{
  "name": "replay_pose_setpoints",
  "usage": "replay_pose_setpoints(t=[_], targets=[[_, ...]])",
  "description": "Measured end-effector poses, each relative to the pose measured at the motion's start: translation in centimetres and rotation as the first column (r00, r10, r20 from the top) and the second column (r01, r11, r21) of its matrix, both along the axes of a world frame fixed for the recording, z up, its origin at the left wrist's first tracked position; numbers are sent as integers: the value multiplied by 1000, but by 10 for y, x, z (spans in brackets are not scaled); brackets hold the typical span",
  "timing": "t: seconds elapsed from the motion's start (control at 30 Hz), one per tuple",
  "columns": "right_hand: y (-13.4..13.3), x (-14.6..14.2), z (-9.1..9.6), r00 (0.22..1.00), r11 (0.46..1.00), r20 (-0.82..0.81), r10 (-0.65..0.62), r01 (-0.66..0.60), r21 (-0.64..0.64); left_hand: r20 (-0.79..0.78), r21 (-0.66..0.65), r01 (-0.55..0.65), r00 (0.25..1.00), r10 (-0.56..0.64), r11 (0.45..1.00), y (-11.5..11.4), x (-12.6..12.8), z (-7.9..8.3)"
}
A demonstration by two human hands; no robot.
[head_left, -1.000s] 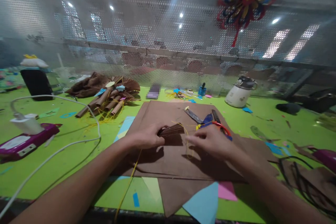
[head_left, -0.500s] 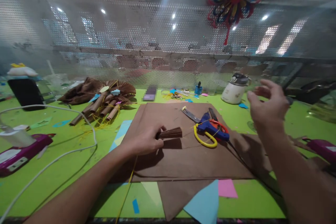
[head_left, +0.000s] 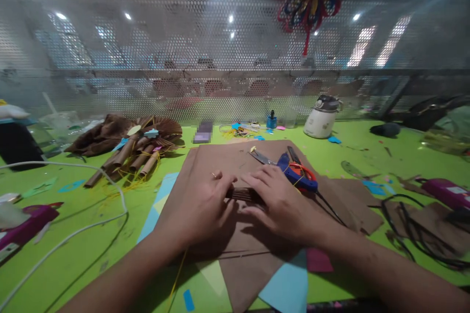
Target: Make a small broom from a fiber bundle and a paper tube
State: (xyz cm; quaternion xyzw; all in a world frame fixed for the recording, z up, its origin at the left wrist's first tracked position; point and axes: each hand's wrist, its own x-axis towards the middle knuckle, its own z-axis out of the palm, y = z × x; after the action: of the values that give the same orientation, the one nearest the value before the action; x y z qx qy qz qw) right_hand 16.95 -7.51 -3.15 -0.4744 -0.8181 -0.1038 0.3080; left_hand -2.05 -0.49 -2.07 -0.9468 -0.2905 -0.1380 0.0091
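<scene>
Between my two hands is a small stack of pleated brown paper [head_left: 243, 193]. My left hand [head_left: 211, 200] pinches its left end, fingers closed. At the other end my right hand [head_left: 273, 195] has its fingers and thumb around the paper, covering that tip. Both hands are just above large brown paper sheets [head_left: 191, 176] laid on the table. Just beyond my right hand lie scissors [head_left: 262, 157], their handles partly hidden, and a blue glue gun [head_left: 299, 178] with a black cord.
Rolled brown paper tubes [head_left: 127, 151] and paper fans tied with yellow string lie at the left. A white bottle [head_left: 321, 117] stands at the back right. A white cable [head_left: 123, 195] loops on the left; black cables [head_left: 407, 220] coil on the right. Coloured paper pieces [head_left: 288, 281] edge the front.
My right hand has come down from the raised right side and closed on the right end of the pleated paper. My left hand still holds the other end. The view has shifted slightly.
</scene>
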Motion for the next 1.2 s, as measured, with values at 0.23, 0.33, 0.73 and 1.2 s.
replay_pose_setpoints(t=[0.23, 0.33, 0.73, 1.2], targets=[[6, 4, -10, 989, 999, 140, 47, -45, -16, -26, -162, 33, 999, -38, 986, -2, 2, 0], [5, 9, -12, 986, 990, 138, 89, -72, -122, -36, -303, 71, 996, -86, 950, -4, 3, 3], [5, 12, -16, 993, 910, 120, 5, 45, -412, 413, -354, -28, 892, 183, 935, 26, -2, 10], [7, 2, -14, 971, 987, 229, 71, -35, -157, 591, -280, -34, 781, 201, 959, 44, 0, -12]])
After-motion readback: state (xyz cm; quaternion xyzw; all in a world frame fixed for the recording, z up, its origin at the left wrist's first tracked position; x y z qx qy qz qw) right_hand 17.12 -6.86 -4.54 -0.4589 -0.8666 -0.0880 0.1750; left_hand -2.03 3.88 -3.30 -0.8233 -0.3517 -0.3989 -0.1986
